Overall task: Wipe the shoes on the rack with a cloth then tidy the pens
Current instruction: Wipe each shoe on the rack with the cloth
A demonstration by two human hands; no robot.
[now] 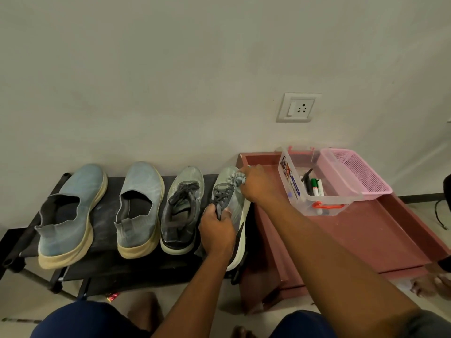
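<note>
Several shoes stand in a row on a black rack [102, 262]: two blue slip-ons [73, 211] [139, 203] at the left and two grey lace-up sneakers at the right. My left hand [216, 230] grips the tongue of the rightmost grey sneaker [234, 206]. My right hand [256, 182] holds a crumpled grey cloth [236, 178] against that sneaker's toe. The other grey sneaker [181, 208] stands just left of it. Pens and markers [316, 186] lie in a clear plastic box [324, 203] on a reddish-brown low table [366, 230].
A pink perforated basket [353, 172] stands beside the clear box at the back of the table. A wall socket [299, 107] is on the wall above. My knees and bare feet are at the bottom, close to the rack and table.
</note>
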